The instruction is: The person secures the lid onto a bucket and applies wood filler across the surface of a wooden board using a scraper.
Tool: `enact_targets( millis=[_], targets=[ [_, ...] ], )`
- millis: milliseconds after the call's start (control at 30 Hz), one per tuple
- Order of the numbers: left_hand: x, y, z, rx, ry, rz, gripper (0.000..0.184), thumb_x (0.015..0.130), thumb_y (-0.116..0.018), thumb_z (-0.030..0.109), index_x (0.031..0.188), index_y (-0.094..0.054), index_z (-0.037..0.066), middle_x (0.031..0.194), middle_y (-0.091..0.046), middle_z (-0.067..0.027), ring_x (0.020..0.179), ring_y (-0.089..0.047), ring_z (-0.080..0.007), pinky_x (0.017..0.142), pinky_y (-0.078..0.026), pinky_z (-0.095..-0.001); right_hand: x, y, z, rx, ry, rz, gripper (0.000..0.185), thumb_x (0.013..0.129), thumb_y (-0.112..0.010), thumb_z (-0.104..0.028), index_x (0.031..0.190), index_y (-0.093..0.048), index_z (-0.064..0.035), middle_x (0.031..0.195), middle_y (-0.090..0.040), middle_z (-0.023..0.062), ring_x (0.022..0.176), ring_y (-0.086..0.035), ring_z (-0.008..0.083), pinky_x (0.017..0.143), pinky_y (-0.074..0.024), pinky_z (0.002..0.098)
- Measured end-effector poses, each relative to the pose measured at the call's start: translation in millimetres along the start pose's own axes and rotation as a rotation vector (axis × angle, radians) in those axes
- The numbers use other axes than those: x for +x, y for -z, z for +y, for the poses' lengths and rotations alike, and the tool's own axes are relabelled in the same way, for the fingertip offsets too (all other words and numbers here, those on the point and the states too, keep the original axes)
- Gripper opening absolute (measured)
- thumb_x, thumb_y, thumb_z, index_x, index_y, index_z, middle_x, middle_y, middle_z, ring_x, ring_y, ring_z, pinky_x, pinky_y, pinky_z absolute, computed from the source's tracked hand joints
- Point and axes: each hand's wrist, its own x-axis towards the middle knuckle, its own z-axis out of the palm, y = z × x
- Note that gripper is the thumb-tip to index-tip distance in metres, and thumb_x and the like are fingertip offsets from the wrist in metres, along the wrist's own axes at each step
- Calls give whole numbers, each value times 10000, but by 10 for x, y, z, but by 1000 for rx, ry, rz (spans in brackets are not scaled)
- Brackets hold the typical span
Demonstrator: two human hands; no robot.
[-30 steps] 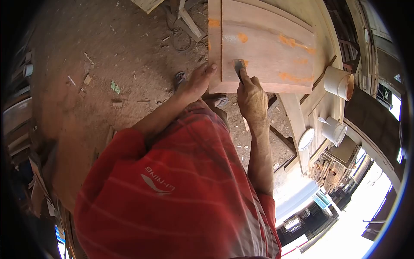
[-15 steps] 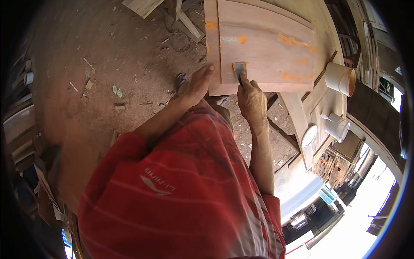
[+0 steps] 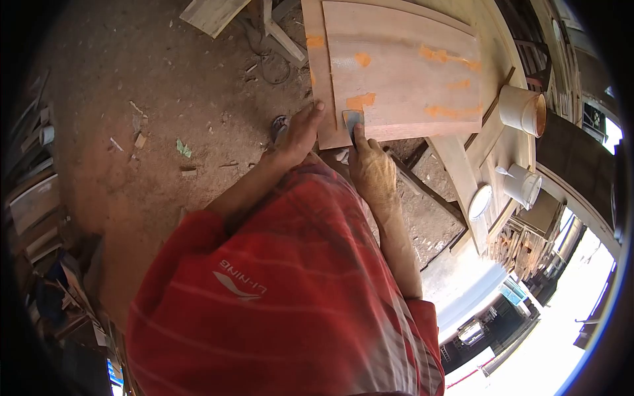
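Note:
A pale wooden panel (image 3: 403, 72) with a raised inner board lies in front of me, marked with several orange filler patches (image 3: 360, 101). My right hand (image 3: 374, 173) holds a putty knife (image 3: 354, 121), its index finger stretched along the blade. The blade touches the panel near its front left corner, just below one orange patch. At the panel's left edge, my left hand (image 3: 298, 137) grips the wood with the thumb on top; its other fingers are mostly hidden.
To the right, a large white bucket (image 3: 518, 111) and a smaller white tub (image 3: 522, 186) stand on boards, near a round white lid (image 3: 481, 202). Wood scraps (image 3: 140, 140) litter the dirt floor. A wooden frame (image 3: 284, 39) stands behind the panel's left side.
My right hand has drawn the putty knife toward me and slightly left, uncovering an orange patch where the blade was. My left hand stays on the panel's edge.

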Motion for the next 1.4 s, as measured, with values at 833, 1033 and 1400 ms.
enact_targets(
  millis=[833, 1033, 1400],
  targets=[
    [17, 39, -5, -188, 97, -86, 674, 1084, -502, 523, 1426, -515, -57, 1320, -619, -138, 1197, -609, -189, 1029, -508, -345, 209, 601, 237, 8, -45, -215, 455, 935, -594, -206, 1364, -627, -58, 1028, -722, 245, 968, -699, 435, 861, -548, 536],
    [-13, -55, 114, -248, 90, -92, 689, 1088, -496, 513, 1474, -451, -56, 1357, -601, -144, 1220, -617, -208, 1032, -522, -367, 376, 663, 415, 205, -145, 67, 463, 918, -615, -182, 1361, -635, -51, 1050, -721, 238, 968, -705, 427, 860, -551, 511],
    [43, -16, 4, -206, 56, -53, 692, 1079, -521, 507, 1470, -456, -61, 1374, -593, -156, 1251, -600, -225, 1058, -502, -361, 608, 643, 758, -16, -58, -54, 455, 914, -609, -182, 1355, -651, -79, 1057, -717, 229, 987, -698, 412, 843, -545, 509]
  ],
)
